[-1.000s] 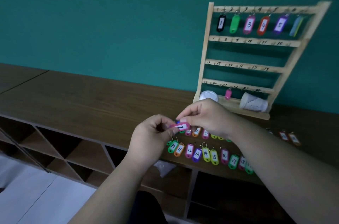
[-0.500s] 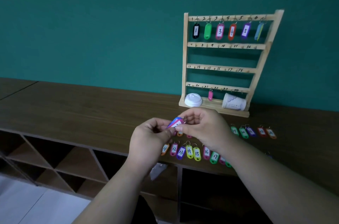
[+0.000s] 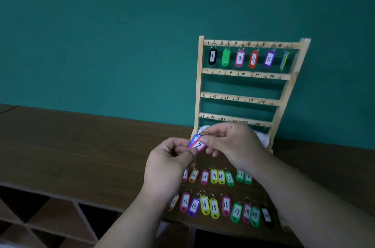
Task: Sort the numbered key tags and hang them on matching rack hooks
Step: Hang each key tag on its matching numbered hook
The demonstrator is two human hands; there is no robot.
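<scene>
Both hands are up in front of the wooden rack [image 3: 200, 85]. The left hand [image 3: 168, 159] pinches the lower end of the pink 7 tag [image 3: 198, 145], and the right hand [image 3: 235, 143] pinches its ring end. A blue tag [image 3: 192, 140] sits right behind it. Six hung tags [image 3: 239, 58] fill the top row. The loose tags [image 3: 214, 208] lie in two rows on the counter [image 3: 81, 146].

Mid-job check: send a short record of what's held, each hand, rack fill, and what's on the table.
held: pink tag 7, a blue tag against it
left hand: pinches the tag's lower end
right hand: pinches at its ring
rack: hooks 1 to 6 filled; next two rows bare
table: two rows of loose tags
</scene>
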